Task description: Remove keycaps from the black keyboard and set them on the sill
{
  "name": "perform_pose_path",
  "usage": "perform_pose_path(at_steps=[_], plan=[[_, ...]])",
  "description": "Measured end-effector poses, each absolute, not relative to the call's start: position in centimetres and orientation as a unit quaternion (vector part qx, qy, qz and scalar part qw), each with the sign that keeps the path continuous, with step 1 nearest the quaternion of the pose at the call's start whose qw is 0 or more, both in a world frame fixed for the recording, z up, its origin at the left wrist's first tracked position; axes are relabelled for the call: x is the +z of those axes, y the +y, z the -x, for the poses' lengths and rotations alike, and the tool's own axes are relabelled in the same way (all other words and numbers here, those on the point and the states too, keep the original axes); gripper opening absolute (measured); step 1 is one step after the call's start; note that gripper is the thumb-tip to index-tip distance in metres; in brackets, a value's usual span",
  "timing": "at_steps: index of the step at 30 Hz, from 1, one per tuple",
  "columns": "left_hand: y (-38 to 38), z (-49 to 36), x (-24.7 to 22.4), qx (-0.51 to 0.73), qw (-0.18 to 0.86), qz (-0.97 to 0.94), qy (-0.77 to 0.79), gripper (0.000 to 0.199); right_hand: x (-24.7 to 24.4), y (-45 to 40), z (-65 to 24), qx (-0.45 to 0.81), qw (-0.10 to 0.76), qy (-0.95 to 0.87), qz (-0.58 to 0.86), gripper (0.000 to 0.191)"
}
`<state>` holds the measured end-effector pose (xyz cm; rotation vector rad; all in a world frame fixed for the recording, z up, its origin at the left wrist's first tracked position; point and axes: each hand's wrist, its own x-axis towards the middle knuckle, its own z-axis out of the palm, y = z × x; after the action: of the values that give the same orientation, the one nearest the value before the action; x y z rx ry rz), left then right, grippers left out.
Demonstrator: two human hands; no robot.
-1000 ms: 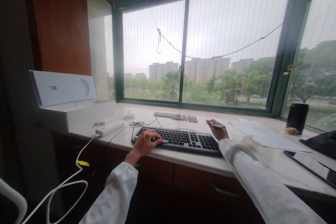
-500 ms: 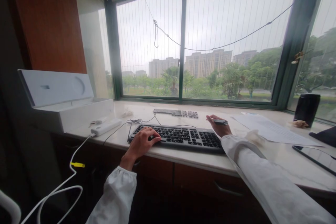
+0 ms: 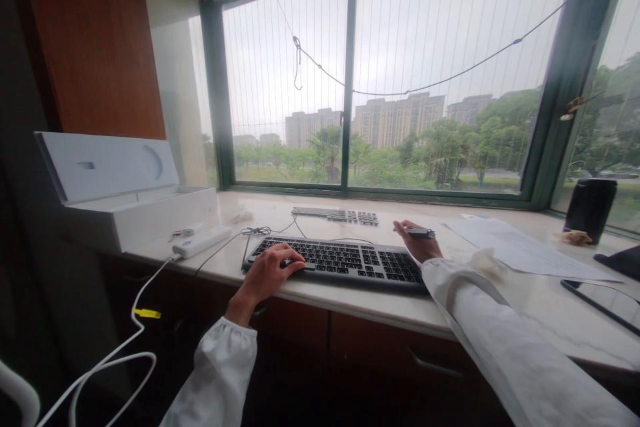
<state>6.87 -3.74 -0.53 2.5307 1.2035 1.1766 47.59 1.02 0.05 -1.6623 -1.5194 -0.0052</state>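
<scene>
A black wired keyboard lies near the counter's front edge. My left hand rests on its left front part, fingers curled over the keys and thumb along the front; the fingertips are partly hidden. Beyond the keyboard's right end, my right hand is closed around a small dark object, whose kind I cannot make out. Behind the keyboard, grey keycaps lie in rows, set out like a keyboard layout.
An open white box and a white power strip with a cable stand left. To the right lie paper sheets, crumpled tissue and a phone. A dark cylinder stands by the window.
The view has shifted very slightly. Both hands keep nearly the same places, the left on the keyboard and the right around the small dark object.
</scene>
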Motion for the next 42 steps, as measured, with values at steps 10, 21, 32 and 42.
perform_pose_path(at_steps=[10, 21, 32, 42], plan=[[-3.93, -6.99, -0.38, 0.381, 0.042, -0.83, 0.405, 0.02, -0.13, 1.26, -47.75, -0.006, 0.437, -0.611, 0.66, 0.051], [-4.25, -7.04, -0.17, 0.379, 0.04, -0.829, 0.409, 0.022, 0.21, 0.66, -47.08, -0.006, 0.474, -0.601, 0.643, 0.048], [-4.0, -6.98, -0.3, 0.377, 0.013, -0.835, 0.4, 0.021, 0.15, 0.93, -47.22, -0.035, 0.509, -0.594, 0.622, 0.045], [-3.96, -6.98, -0.17, 0.364, -0.003, -0.845, 0.391, 0.02, -0.41, 1.35, -47.7, -0.044, 0.525, -0.629, 0.572, 0.048]])
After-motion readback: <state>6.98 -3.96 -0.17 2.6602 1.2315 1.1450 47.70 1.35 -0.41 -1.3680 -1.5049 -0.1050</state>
